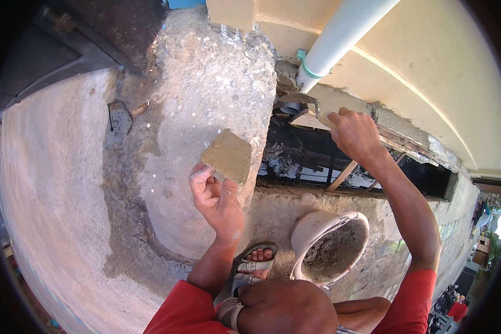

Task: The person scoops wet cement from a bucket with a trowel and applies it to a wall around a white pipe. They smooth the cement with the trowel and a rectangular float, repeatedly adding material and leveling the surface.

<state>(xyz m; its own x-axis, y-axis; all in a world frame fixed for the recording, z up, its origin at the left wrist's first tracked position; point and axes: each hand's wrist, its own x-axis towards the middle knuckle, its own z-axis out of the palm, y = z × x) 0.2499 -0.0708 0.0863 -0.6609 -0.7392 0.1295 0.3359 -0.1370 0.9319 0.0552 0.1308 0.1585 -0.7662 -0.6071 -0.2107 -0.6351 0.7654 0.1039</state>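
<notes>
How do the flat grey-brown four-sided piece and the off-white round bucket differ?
The flat grey-brown four-sided piece is held in the left hand; the off-white round bucket sits on the ground. The piece is slab-like, the bucket deep and open-topped. The piece looks smaller than the bucket. Both show rough, mortar-like material.

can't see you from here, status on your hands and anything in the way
Left hand holding flat grey-brown square. Right hand gripping trowel near end of open slot. White pipe close to trowel; bucket clear of both hands.
</notes>
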